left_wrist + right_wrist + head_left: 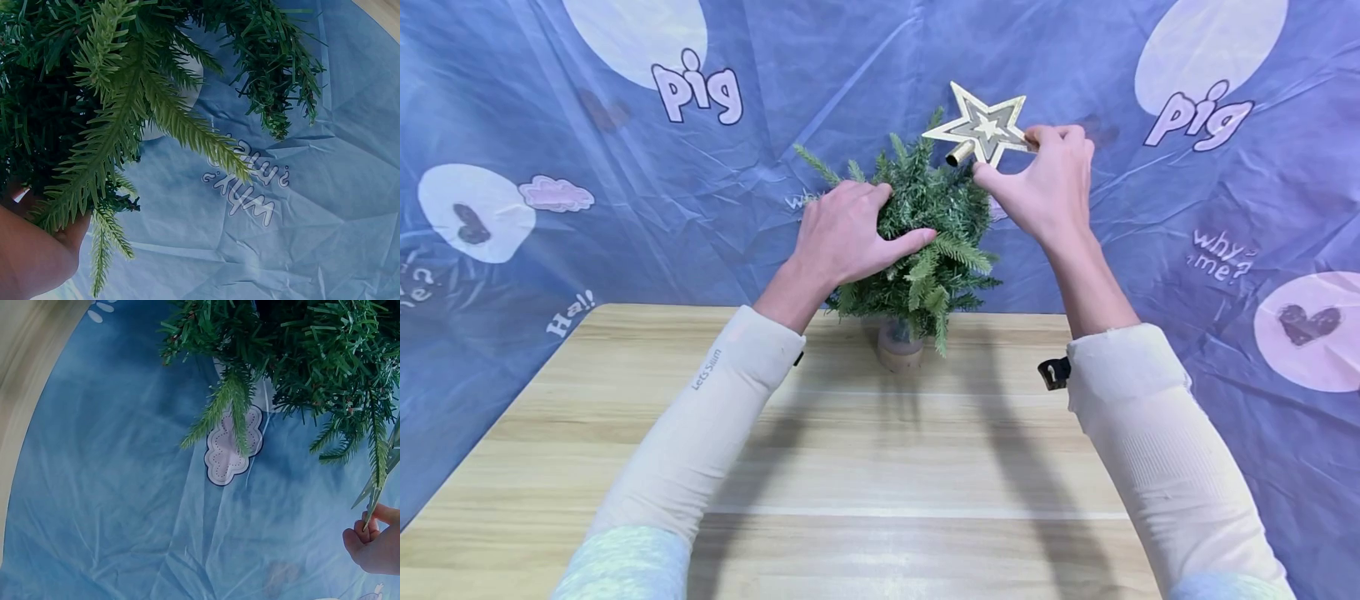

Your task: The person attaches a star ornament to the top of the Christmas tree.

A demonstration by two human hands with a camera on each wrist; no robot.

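Note:
A small green artificial tree (925, 242) stands in a round base (899, 347) at the far edge of the wooden table (850, 467). My left hand (850, 233) grips its branches on the left side, thumb laid across the front. My right hand (1045, 179) pinches a gold star topper (983, 127) by one point, holding it tilted just above and right of the treetop; the star's short tube (958, 155) points down-left toward the tree. The left wrist view is filled with branches (125, 112) and part of my hand (31, 256). Branches (300, 356) and my fingertips (372, 540) appear in the right wrist view.
A blue printed cloth (587, 192) with "pig" lettering, hearts and pale circles hangs behind and beside the table. Light wood tabletop stretches between me and the tree. Both arms wear cream sleeves.

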